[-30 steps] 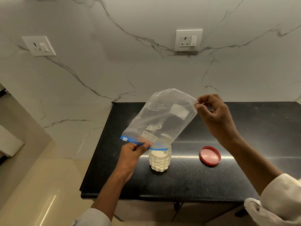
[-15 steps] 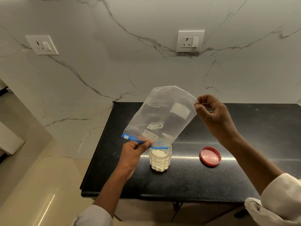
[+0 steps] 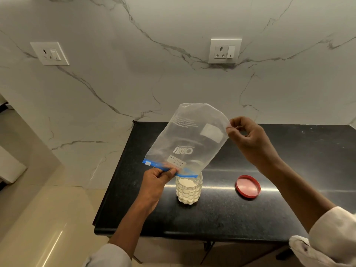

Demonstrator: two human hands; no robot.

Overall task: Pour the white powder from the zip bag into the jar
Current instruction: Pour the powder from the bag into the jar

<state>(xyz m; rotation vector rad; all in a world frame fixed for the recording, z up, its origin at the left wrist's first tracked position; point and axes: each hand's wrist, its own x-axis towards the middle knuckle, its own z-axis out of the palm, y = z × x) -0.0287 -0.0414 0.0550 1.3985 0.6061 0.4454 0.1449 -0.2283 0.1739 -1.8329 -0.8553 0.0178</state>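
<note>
A clear zip bag (image 3: 189, 139) with a blue zip strip hangs upside down, its mouth over the open jar (image 3: 188, 189). The bag looks nearly empty, with only a film of powder inside. The ribbed clear jar stands on the black counter (image 3: 221, 214) and holds white powder almost to its neck. My left hand (image 3: 157, 182) pinches the blue zip edge just left of the jar's mouth. My right hand (image 3: 248, 139) pinches the bag's raised bottom corner, above and right of the jar.
The jar's red lid (image 3: 248, 186) lies upside down on the counter to the right of the jar. A marble wall with two sockets (image 3: 224, 51) stands behind. The counter's left edge drops to a beige floor (image 3: 48, 218).
The bag's bottom has risen slightly, so the bag hangs a little steeper. Both hands keep their pinches and the jar and lid stay put.
</note>
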